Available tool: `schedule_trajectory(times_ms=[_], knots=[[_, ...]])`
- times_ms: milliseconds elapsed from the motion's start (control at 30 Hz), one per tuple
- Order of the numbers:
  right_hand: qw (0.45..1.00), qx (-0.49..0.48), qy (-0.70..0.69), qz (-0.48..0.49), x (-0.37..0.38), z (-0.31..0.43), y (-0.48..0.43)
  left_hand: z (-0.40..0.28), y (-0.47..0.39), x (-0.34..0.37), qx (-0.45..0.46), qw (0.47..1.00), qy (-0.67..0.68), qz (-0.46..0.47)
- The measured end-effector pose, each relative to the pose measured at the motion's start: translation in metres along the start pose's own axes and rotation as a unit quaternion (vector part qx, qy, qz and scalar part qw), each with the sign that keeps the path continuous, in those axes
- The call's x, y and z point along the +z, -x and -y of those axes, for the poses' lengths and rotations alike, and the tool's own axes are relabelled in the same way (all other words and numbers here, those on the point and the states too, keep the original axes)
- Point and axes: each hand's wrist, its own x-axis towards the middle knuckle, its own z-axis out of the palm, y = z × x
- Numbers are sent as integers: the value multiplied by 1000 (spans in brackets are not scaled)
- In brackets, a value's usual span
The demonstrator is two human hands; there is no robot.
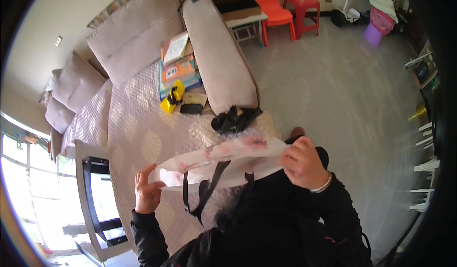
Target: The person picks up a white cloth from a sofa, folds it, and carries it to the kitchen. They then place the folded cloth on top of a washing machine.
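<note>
A thin whitish bag (228, 152) with pinkish-red printed patches is stretched wide in front of my body. My left hand (148, 188) pinches its left end between thumb and fingers. At the opposite end, my right hand (303, 163) grips the bag's edge; a light-coloured bracelet circles that wrist. Black strap handles (203, 199) hang from the bag on the side toward me. Just beyond it, a crumpled black item (235, 119) lies at the sofa's edge, its kind unclear.
The quilted sofa cover (139, 124) lies below and to the left. On it are a stack of books (176, 70), a yellow and black item (172, 97) and a black case (191, 108). The padded armrest (217, 52) stands behind. An orange chair (275, 9) and a red stool (302, 11) stand farther off.
</note>
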Motion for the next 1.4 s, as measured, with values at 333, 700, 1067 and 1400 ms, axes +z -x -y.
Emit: schedule_trajectory(times_ms=[333,700,1067,1400], knots=[[995,-20,14,99,6,8,-10,-6,3,16,-17,998,-55,-10],[994,64,-22,84,15,28,-21,-48,-20,-7,-62,990,51,112],[877,279,-387,44,56,-70,-62,-90,-35,31,109,980,129,106],[973,64,29,222,183,-115,-95,-94,-17,30,91,979,135,126]])
